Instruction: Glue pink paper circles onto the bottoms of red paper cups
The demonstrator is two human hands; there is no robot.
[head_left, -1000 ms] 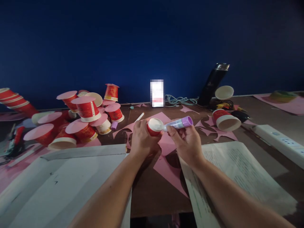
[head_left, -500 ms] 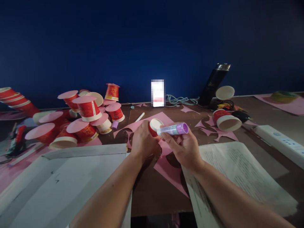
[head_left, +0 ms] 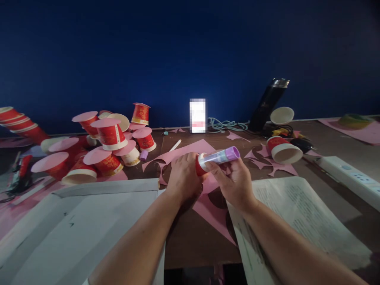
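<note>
My left hand is wrapped round a red paper cup, which it mostly hides. In my right hand is a purple glue stick, its open purple base pointing up to the right. The white end of the stick meets the cup's pale end; whether they touch firmly is hard to see. Below both hands lies a cut-up pink paper sheet with round holes in it. A small purple cap sits on the table to the left of my hands.
Red cups with pink paper discs crowd the left. A lit phone stands at the back. A black flask, a tipped cup and a power strip are right. Nearer lie a white box lid and printed sheets.
The cup has turned in my left hand, so its round end no longer faces up toward me. The glue stick has shifted slightly right and tilted more upward.
</note>
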